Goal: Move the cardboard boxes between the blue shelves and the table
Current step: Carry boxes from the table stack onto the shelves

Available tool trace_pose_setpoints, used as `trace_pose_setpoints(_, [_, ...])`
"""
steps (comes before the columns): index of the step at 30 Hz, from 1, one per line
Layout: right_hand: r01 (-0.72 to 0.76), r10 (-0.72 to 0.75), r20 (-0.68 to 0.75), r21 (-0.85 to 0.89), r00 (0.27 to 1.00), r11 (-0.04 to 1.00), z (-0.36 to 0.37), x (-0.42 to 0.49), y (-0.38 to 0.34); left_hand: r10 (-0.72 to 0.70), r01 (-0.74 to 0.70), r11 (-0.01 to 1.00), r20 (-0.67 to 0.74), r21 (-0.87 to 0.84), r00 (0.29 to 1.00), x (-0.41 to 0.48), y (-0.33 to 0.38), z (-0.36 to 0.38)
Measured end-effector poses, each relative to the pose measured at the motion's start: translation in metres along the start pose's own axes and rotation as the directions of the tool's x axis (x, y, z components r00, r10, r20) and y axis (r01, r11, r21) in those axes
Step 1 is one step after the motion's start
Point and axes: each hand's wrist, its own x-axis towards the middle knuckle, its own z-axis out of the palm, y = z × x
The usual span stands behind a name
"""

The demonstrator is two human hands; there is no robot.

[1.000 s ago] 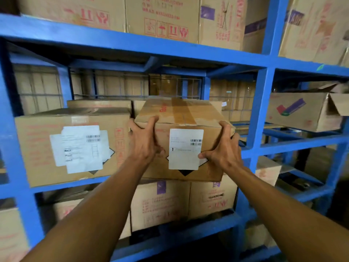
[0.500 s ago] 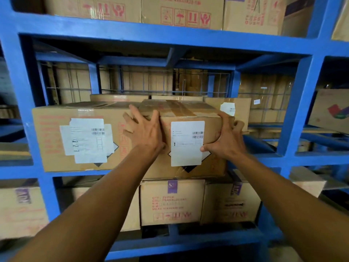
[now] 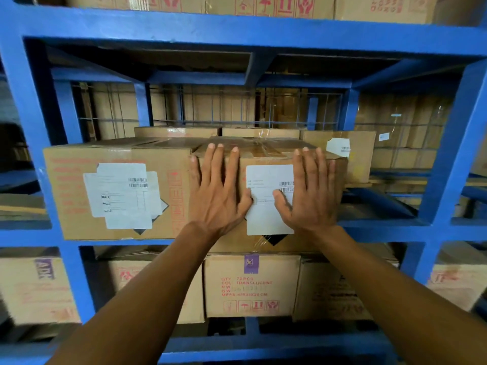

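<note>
Both hands lie flat and open against the front face of a brown cardboard box with a white shipping label (image 3: 266, 164), which sits on the middle level of the blue metal shelves (image 3: 237, 32), at the centre of the frame. The left hand (image 3: 218, 196) is spread with its fingers pointing up; the fingertips reach the top front edge of the box and the thumb touches the left edge of the white label. The right hand (image 3: 308, 196) is spread the same way to the right of the label, its thumb lying across the label's lower half under the barcode. Neither hand curls around anything: the palms press on the cardboard and nothing is gripped.

The box has brown tape across its top flaps, and its bottom front edge overlaps the shelf's front beam. Touching its left side stands a larger brown cardboard box with overlapping white labels (image 3: 116, 191), at the left centre of the frame. Behind, toward the upper right, another brown box with a small white sticker (image 3: 361, 154) stands on the same level. On the level below, at the lower centre, a carton with red print and a purple mark (image 3: 250, 285) stands among other cartons. More cartons with red handling symbols fill the top level along the upper edge of the frame.
</note>
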Motion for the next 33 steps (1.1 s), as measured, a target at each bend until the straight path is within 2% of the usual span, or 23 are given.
trace_pose_setpoints(10, [0.017,-0.028,-0.2,-0.055,0.979,0.998,0.051,0.012,0.004,0.004,0.002,1.0,-0.234,0.024,0.972,0.02,-0.009,0.048])
trace_pose_setpoints(19, [0.004,-0.016,-0.25,-0.049,0.968,0.999,0.093,0.024,0.013,0.012,0.011,0.998,-0.324,0.068,0.946,0.039,-0.012,0.088])
trace_pose_setpoints(24, [-0.017,0.001,-0.221,-0.07,0.975,0.997,0.1,0.03,0.011,0.033,0.011,0.994,-0.378,0.112,0.925,0.047,-0.018,0.095])
trace_pose_setpoints(28, [-0.014,0.002,-0.217,-0.053,0.976,0.998,0.091,0.03,0.011,0.03,0.006,0.994,-0.334,0.107,0.942,0.044,-0.015,0.087])
trace_pose_setpoints(33, [-0.026,0.022,-0.057,-0.078,0.998,0.997,0.069,0.019,0.01,0.006,0.008,0.996,-0.157,0.083,0.988,0.036,-0.009,0.073])
